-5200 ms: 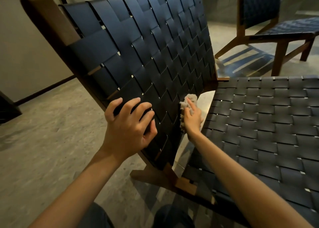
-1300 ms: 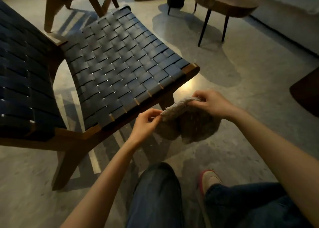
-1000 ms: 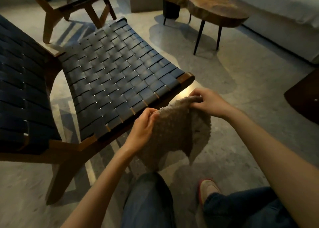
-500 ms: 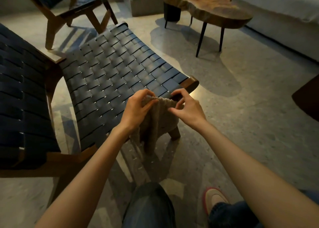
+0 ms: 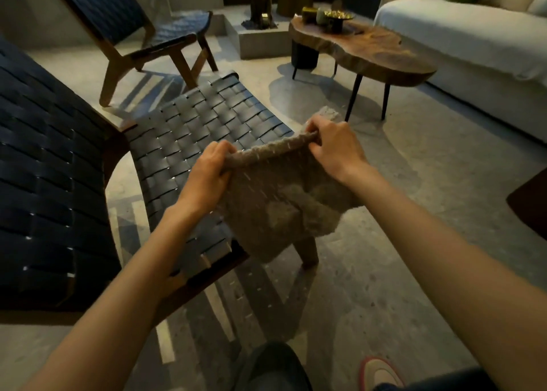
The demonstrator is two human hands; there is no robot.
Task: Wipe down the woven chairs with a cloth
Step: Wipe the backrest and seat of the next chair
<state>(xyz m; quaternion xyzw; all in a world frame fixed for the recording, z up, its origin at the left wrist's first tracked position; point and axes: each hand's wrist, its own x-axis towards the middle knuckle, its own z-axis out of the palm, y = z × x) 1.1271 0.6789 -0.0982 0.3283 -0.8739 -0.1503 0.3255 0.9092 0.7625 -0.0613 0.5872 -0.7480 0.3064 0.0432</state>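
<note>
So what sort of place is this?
Most likely a living room or lounge: a pale sofa, a live-edge wooden coffee table, and a near woven chair with a second woven chair behind it.

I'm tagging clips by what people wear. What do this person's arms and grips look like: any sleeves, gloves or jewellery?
The left arm and right arm are bare as far as the frame shows, with no sleeves in view. The left grip and right grip are ungloved. No ring, watch, bracelet or marking is visible, though the light is dim.
</note>
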